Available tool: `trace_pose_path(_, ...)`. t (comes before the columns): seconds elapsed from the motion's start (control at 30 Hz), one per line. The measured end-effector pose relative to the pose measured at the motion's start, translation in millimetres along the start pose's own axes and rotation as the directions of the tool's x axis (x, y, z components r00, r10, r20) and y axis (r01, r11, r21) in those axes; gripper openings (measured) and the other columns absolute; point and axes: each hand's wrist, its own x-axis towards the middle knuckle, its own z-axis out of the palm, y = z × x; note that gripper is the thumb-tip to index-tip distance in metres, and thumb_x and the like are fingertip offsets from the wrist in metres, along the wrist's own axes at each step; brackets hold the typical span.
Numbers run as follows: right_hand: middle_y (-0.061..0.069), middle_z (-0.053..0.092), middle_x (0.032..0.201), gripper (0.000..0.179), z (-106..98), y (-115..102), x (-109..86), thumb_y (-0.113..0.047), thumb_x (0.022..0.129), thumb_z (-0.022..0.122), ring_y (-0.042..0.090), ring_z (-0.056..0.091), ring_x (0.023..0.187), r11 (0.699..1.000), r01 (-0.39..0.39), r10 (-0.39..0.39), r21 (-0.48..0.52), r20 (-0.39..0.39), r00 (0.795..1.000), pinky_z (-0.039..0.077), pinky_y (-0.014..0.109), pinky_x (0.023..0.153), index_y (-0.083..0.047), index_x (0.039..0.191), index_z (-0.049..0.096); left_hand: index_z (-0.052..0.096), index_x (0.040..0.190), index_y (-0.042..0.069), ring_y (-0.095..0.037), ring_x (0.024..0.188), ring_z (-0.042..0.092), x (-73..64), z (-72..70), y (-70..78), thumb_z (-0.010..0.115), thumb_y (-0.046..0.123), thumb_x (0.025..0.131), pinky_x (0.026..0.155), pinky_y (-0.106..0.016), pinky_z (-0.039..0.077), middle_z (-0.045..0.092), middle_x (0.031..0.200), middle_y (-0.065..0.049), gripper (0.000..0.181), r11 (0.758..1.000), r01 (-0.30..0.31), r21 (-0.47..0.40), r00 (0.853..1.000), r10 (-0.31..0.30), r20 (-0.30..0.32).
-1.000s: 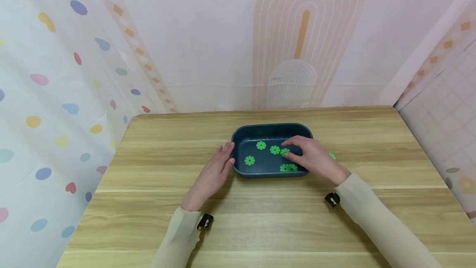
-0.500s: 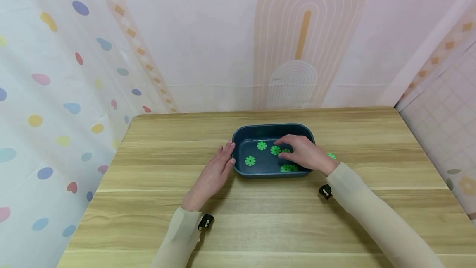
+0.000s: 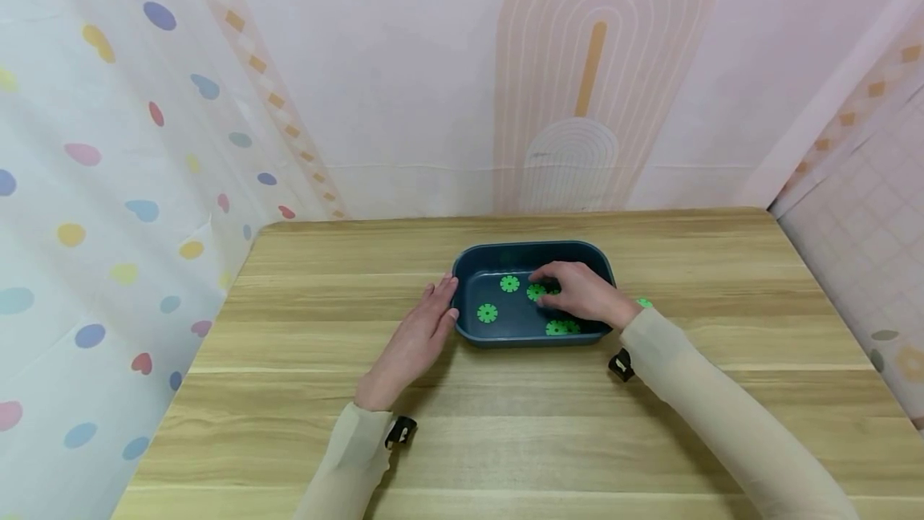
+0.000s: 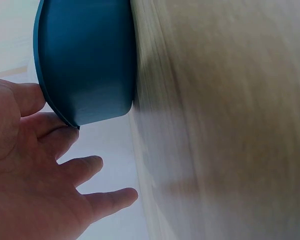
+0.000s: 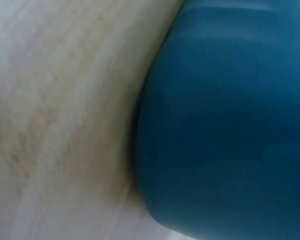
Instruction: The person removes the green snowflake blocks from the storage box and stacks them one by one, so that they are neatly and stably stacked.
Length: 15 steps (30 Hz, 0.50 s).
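The green slotted disc (image 3: pixel 536 292) nearest your right grip (image 3: pixel 585 293) lies on the floor of the blue tray (image 3: pixel 520 341), framed by your thumb and forefinger; those tips stand apart, and you can't make out whether either touches its edge. Expect it to be light, thin and slightly springy; take it by opposite edges, since its flat face may slide. The tray looks stiff and smooth; your left grip (image 3: pixel 411 335), fingers extended, touches its left rim, a sound place to steady it. Your right grip covers most of another disc (image 3: pixel 555 291), the near wall cuts off a close-set pair of discs (image 3: pixel 556 328), and your right sleeve (image 3: pixel 671 359) partly hides a disc on the worktop (image 3: pixel 505 424). The right wrist view shows no fingers.
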Motion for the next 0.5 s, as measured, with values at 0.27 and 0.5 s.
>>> trace_pose_path(0.27,0.014,0.067,0.131,0.038,4.6,1.0,4.4,-0.013,0.096,0.074,0.028,0.062,0.117,1.0,-0.012,0.013,-0.022,0.026,1.0,0.051,0.048,0.102,-0.002,0.133,0.068,0.034,0.16,-0.001,-0.038,0.154,0.026,0.2,0.3,0.6,0.045,0.023,0.113,0.124,-0.052,0.024,0.028,0.168,-0.014,0.054,1.0,0.021,0.003,1.0,-0.021,0.016)
trace_pose_path(0.5,0.01,0.069,0.126,0.038,5.4,0.4,4.5,-0.009,0.095,0.075,0.024,0.064,0.111,1.0,0.013,-0.014,0.015,0.067,0.998,0.054,0.045,0.098,-0.001,0.132,0.069,0.033,0.16,0.0,-0.038,0.154,0.025,-0.1,-0.8,1.1,0.044,0.024,0.113,0.124,-0.052,0.024,0.028,0.168,-0.013,0.054,1.0,0.03,0.004,0.999,-0.03,0.024)
